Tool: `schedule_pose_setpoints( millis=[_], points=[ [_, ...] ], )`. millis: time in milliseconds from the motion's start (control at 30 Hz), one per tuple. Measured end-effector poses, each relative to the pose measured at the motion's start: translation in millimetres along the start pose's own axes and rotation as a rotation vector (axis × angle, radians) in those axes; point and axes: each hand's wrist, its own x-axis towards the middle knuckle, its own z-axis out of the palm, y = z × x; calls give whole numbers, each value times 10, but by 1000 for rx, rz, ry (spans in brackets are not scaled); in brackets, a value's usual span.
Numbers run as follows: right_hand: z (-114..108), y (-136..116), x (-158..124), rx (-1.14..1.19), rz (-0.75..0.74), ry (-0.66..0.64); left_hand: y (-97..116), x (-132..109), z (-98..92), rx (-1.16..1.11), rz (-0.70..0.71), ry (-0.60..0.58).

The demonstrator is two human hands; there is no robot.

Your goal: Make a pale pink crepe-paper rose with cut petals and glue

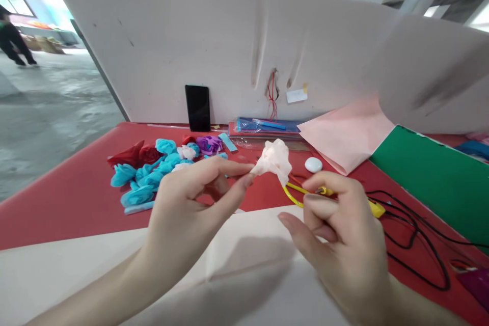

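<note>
My left hand [191, 204] is closed in a pinch, with thumb and forefinger on the twisted base of a pale pink crepe-paper flower [273, 160]. Its ruffled petals point up and away from the fingertips. To the right, my right hand [340, 239] has its thumb apart from its bent fingers, and nothing shows between them. Behind that hand lies a yellow tool [376, 208], mostly hidden, so its kind is unclear. A yellow loop [293, 195] shows just below the flower. Several blue crepe-paper flowers [153, 178] lie left of my hands, with red flowers [148, 153] and a purple one [209, 145].
A white board [237, 51] stands behind the red table [69, 178], with a dark phone [197, 108] leaning on it. Pink paper [347, 135], a green sheet [435, 183] and black cables [431, 249] lie rightward. White paper [95, 265] covers the front. A person [15, 41] stands far left.
</note>
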Motion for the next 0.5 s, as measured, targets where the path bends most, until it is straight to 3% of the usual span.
schedule_pose_setpoints(
  millis=[133, 200, 433, 500],
  points=[
    [23, 10, 41, -96, 25, -131, -33, -37, 12, 22, 44, -9],
    [25, 9, 38, -116, -23, -137, -51, -48, 11, 39, 64, -16],
    [-31, -42, 3, -150, -478, 38, -10, -38, 10, 34, 21, 0],
    [-43, -95, -7, -152, -545, 102, -1, -39, 15, 16, -6, -23]
  ],
)
